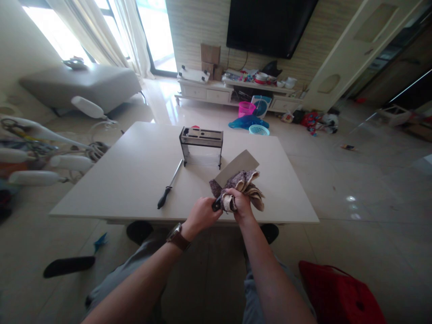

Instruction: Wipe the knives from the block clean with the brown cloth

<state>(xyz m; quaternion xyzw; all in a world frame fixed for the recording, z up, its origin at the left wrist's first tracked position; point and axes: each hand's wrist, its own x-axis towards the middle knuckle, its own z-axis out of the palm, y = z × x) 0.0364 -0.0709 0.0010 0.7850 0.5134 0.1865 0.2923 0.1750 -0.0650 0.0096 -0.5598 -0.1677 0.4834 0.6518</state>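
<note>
Forearms (141, 276) reach to a cleaver (239, 165) and a bunched cloth (248, 180)

Nearest the camera, both bare arms stretch to the near edge of a white bench (114, 180), a brown-strapped watch (178, 237) on the left wrist; the left hand (203, 214) has its fingers clamped around the cleaver's dark handle; the right hand (240, 203), just beside it, has its fingers closed on the cloth, bunched against the lower part of the blade.

The cleaver is broad, flat and near-rectangular, a dull, even grey, with its blade slanting away and to the right above the bench; whether it touches the top, I cannot tell; the cloth is speckled purple-brown with a cream underside, its folds fanning rightward, and a corner of it shows left of the blade; beyond stands a dark-framed rack (202, 138) with a clear lower part; a black-handled rod (168, 191) lies to the left, its tip near the rack's foot.
</note>
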